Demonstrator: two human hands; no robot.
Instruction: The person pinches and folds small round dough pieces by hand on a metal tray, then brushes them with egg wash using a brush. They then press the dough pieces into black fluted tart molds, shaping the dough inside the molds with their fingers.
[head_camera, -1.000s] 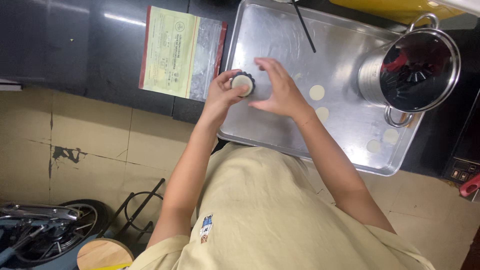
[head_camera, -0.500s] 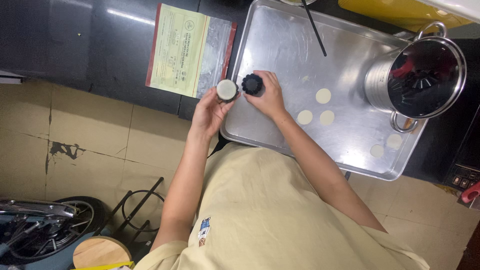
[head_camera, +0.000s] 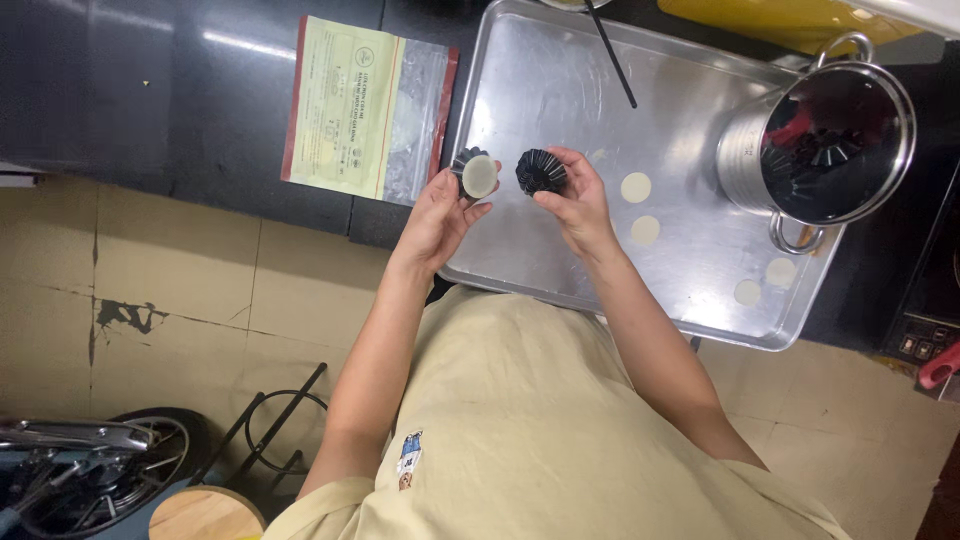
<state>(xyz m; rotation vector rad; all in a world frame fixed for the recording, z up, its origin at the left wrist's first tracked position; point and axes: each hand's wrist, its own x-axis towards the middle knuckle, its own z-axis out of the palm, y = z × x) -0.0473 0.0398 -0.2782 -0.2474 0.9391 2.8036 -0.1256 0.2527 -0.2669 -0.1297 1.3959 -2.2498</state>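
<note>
Left hand (head_camera: 440, 205) gripping dough-filled fluted mould (head_camera: 476, 173), right hand (head_camera: 572, 195) pinching empty black mould (head_camera: 541, 171), both over steel tray (head_camera: 560, 80), dough discs (head_camera: 636, 187) and pot (head_camera: 825, 140) farther along tray, plastic pouch (head_camera: 365, 105) beside it on counter (head_camera: 150, 80)

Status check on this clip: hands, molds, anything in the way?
Left hand holds fluted mold with dough disc. Right hand holds empty black mold. Both over steel tray; nothing blocking.

Kitchen work area: I stand at a dark counter (head_camera: 150, 90) holding a metal baking tray (head_camera: 560, 80) with dough rounds (head_camera: 636, 187), a steel stockpot (head_camera: 815, 150) of fluted moulds, worn beige floor tiles (head_camera: 200, 290) below; home or shop unclear
</note>
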